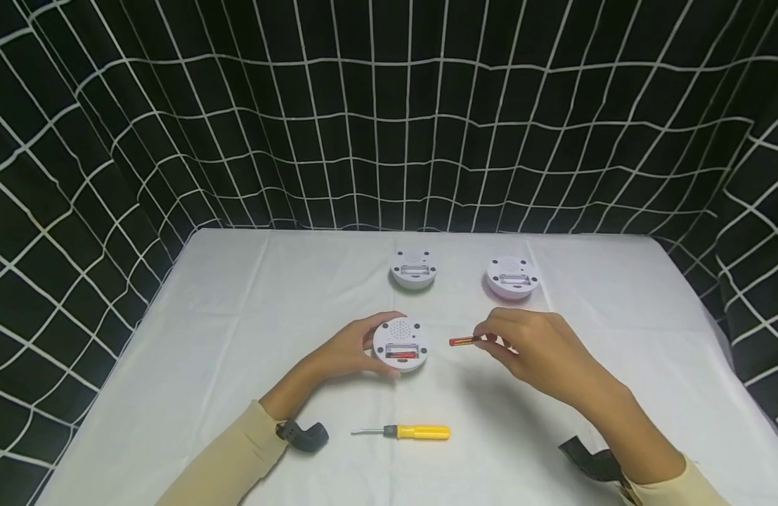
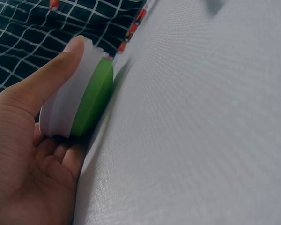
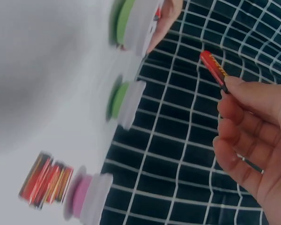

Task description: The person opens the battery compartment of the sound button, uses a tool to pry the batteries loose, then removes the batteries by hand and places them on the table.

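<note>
My left hand (image 1: 346,349) grips a round white device (image 1: 399,329), thumb and fingers about its sides. Its underside faces up, with the battery compartment uncovered and one red battery (image 1: 402,355) lying in it. The left wrist view shows the device's green lower part (image 2: 93,98) close to the cloth. To the right of the device, my right hand (image 1: 537,351) pinches a red and black battery (image 1: 462,341) by its dark end, above the table. In the right wrist view that battery (image 3: 214,68) has yellow lettering, and the thumb and index finger hold it.
Behind stand two similar devices, one green-based (image 1: 414,269) and one pink-based (image 1: 512,277), compartments uncovered. Several red and black batteries (image 3: 46,182) lie beside the pink one. A yellow-handled screwdriver (image 1: 414,431) lies in front on the white cloth (image 1: 237,295). Dark netting (image 1: 389,140) surrounds the table.
</note>
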Available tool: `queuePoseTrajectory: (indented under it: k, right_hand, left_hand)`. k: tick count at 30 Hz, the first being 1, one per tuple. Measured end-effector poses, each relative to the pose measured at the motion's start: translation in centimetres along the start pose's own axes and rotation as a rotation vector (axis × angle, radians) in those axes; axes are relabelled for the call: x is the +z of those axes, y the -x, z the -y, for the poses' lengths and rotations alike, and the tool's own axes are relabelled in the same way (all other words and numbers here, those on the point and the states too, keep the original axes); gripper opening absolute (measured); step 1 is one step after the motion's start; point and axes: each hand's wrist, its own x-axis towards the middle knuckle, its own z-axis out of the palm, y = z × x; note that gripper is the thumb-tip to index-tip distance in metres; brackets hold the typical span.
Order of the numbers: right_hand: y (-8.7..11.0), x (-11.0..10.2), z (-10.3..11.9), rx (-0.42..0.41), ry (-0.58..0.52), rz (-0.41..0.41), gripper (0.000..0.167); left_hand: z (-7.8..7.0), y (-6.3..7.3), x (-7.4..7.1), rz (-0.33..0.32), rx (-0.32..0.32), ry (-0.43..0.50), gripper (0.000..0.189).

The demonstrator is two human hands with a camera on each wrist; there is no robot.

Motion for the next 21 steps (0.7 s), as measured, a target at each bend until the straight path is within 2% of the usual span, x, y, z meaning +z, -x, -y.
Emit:
queuePoseTrajectory:
  k: [8,12,17,21]
  right_hand:
    - [2.3,-1.4,-1.4,0.055,-0.008,-0.038,0.031]
    - [3.4,-1.7,-2.1,0.089,0.004,-0.039,0.030]
    - [4.8,-1.3,-2.5,0.140,0.023,-0.004,0.025]
    - [5.8,-0.8,-2.9,0.200,0.044,0.060,0.020]
  left_hand:
    - [0.2,-0.1,0.0,0.003,0.007,-0.005,0.100]
    - [0.3,-0.2,-0.1,0.003,0.010,-0.005,0.100]
    - [0.4,-0.2,-0.2,0.005,0.013,0.001,0.100]
    - [0.3,-0.1,-0.2,0.004,0.018,-0.004,0.100]
